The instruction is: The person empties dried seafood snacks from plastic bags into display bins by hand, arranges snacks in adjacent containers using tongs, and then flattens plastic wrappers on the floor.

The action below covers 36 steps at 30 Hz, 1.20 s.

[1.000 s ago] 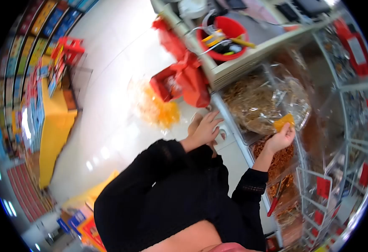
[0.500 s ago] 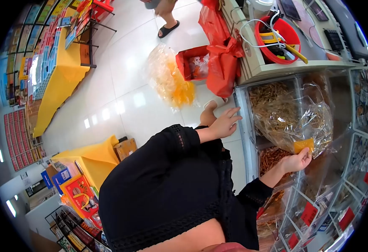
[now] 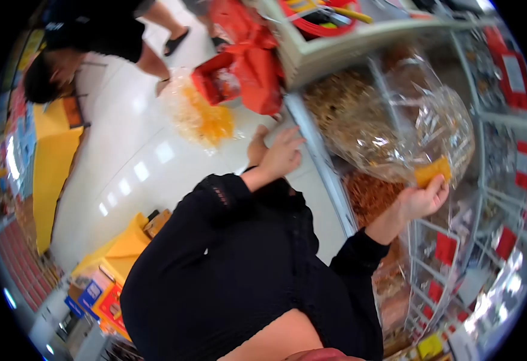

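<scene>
My right hand [image 3: 425, 198] pinches a small flat yellow piece [image 3: 433, 172] at the near side of a large clear plastic bag [image 3: 390, 129]. Whether that piece is part of the bag or separate, I cannot tell. Pale brown dried strips [image 3: 348, 102] show under and through the bag in a display bin. Beside my right wrist are reddish-brown dried strips [image 3: 372, 195] in another bin. My left hand [image 3: 283, 151] is empty, fingers stretched out, close to the bin's metal edge [image 3: 316, 153].
A red basket [image 3: 329, 24] of tools stands on the counter above the bins. Red bags [image 3: 254, 72] and a clear bag with yellow contents [image 3: 206, 117] lie on the floor. Another person [image 3: 89, 42] bends at upper left, one hand near that bag. Yellow-covered tables [image 3: 56, 162] stand left.
The view has shifted, moving the bins and floor items leftward and up. A person has come in at upper left, bending toward the floor bag. My right hand keeps its pinch.
</scene>
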Each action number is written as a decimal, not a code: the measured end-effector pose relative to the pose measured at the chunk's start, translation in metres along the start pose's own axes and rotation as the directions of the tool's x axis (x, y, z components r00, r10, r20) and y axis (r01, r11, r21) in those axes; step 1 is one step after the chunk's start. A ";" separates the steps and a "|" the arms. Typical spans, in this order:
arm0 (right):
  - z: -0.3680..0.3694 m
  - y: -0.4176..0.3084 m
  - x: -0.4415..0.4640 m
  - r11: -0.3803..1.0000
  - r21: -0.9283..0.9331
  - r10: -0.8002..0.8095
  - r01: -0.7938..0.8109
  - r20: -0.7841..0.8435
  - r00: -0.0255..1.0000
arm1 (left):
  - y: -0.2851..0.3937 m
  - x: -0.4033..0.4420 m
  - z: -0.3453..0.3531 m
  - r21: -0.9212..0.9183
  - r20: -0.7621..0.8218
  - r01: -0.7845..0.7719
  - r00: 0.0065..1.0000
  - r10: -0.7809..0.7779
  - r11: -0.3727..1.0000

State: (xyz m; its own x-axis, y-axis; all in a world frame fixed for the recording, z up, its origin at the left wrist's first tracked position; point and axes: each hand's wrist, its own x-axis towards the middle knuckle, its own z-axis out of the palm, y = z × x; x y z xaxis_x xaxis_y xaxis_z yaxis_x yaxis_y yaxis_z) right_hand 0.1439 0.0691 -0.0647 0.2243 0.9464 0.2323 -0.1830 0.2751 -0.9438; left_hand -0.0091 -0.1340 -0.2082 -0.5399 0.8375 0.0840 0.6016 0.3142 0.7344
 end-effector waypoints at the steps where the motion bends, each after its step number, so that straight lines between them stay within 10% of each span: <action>1: -0.005 -0.002 0.005 0.999 -0.025 -0.031 0.031 -0.018 0.999 | 0.002 -0.001 0.004 -0.034 0.013 0.003 1.000 -0.002 0.999; 17: -0.041 -0.063 0.001 0.986 0.166 0.004 0.026 -0.178 0.984 | 0.000 -0.059 0.030 -0.316 0.463 -0.059 0.862 0.208 0.947; 27: -0.081 -0.139 -0.028 0.953 0.231 -0.135 0.195 -0.253 0.958 | 0.035 -0.075 0.009 -0.475 0.424 -0.113 0.840 0.340 0.873; 29: -0.091 -0.155 -0.034 0.845 0.470 -0.108 0.253 -0.314 0.943 | 0.049 -0.075 0.005 -0.480 0.471 -0.099 0.809 0.351 0.872; 31: -0.122 -0.164 -0.034 0.641 0.761 -0.182 0.098 0.026 0.983 | 0.061 -0.077 0.004 -0.485 0.467 -0.113 0.805 0.366 0.867; 36: -0.160 -0.189 -0.035 0.427 0.903 -0.083 0.057 -0.023 0.996 | 0.108 -0.089 0.003 -0.543 0.413 -0.153 0.807 0.422 0.825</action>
State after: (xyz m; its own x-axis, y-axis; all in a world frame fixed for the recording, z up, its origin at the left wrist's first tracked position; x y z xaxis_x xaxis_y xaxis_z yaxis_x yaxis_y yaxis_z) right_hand 0.3234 -0.0425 0.0678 0.2610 0.9160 0.3047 -0.9293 0.3238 -0.1775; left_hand 0.1055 -0.1730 -0.1381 0.0611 0.9932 0.0993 0.2595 -0.1118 0.9593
